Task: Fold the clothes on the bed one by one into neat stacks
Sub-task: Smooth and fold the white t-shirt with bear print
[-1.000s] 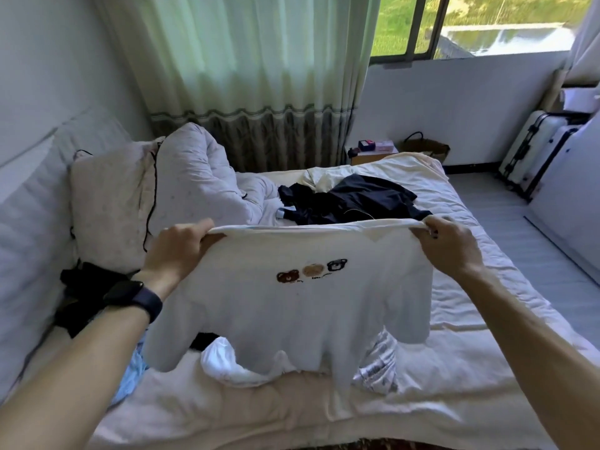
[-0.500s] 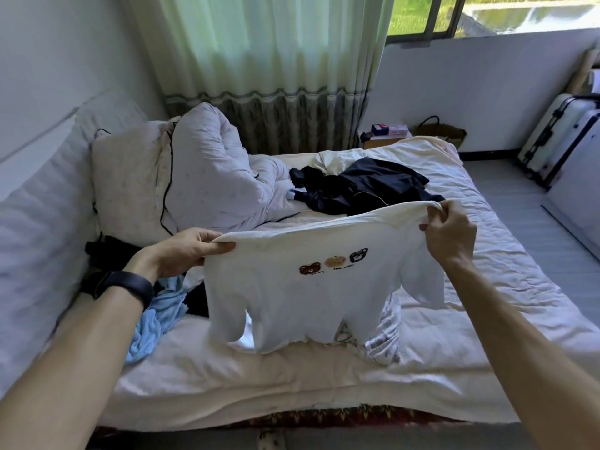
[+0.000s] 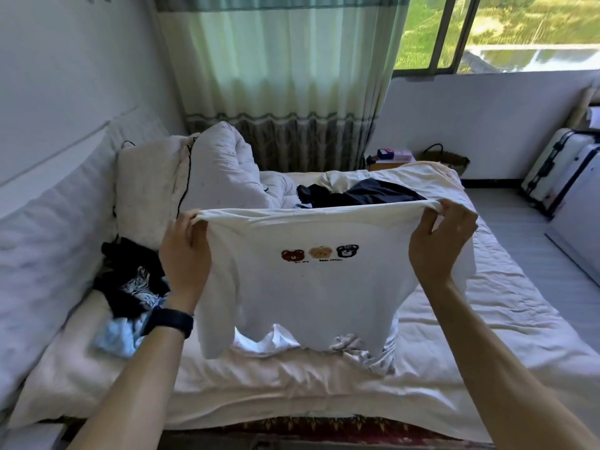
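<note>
White shirt stretched between left hand, right hand.

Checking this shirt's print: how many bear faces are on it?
3, in a row on the white T-shirt: brown bear left, tan bear middle, black bear right; none seems hidden.

The only lettering stands on the chest of the white T-shirt: one line of small dark print just under the three bear faces. Its left part seems to read "we are" and its right part "bear family". The letters are blurred, so neither reading is certain.
</note>
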`<state>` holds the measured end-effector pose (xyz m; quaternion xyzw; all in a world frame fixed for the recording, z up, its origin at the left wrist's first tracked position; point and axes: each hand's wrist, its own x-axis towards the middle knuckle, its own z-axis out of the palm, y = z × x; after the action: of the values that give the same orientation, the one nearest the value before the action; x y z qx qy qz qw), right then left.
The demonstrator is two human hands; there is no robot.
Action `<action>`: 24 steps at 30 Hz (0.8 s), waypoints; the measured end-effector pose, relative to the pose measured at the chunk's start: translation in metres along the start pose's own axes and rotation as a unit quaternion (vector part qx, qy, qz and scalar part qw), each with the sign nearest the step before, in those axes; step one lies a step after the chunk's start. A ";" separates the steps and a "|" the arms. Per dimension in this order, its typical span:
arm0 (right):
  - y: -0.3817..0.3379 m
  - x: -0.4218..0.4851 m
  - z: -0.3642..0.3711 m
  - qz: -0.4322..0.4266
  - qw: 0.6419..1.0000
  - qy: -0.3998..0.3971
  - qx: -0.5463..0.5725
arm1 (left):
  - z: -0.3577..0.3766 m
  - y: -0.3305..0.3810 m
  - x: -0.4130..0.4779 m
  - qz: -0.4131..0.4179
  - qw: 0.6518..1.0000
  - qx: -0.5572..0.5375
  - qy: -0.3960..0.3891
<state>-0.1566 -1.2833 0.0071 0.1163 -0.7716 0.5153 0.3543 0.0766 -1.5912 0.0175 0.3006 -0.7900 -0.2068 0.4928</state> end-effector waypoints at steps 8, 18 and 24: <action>-0.002 0.019 -0.001 -0.056 0.998 0.003 -0.015 | -0.041 -0.012 0.050 0.122 0.987 0.040 -0.097; 0.049 0.010 0.063 -0.006 0.993 -0.088 -0.083 | 0.015 -0.057 0.094 -0.005 0.957 0.046 -0.286; 0.106 0.012 0.146 0.070 0.961 -0.218 -0.158 | 0.129 -0.117 0.111 -0.025 0.910 0.170 -0.378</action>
<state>-0.2855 -1.3627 -0.0923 0.1138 -0.9079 0.3726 0.1547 -0.0451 -1.7488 -0.0383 0.2987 -0.9325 -0.1801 0.0937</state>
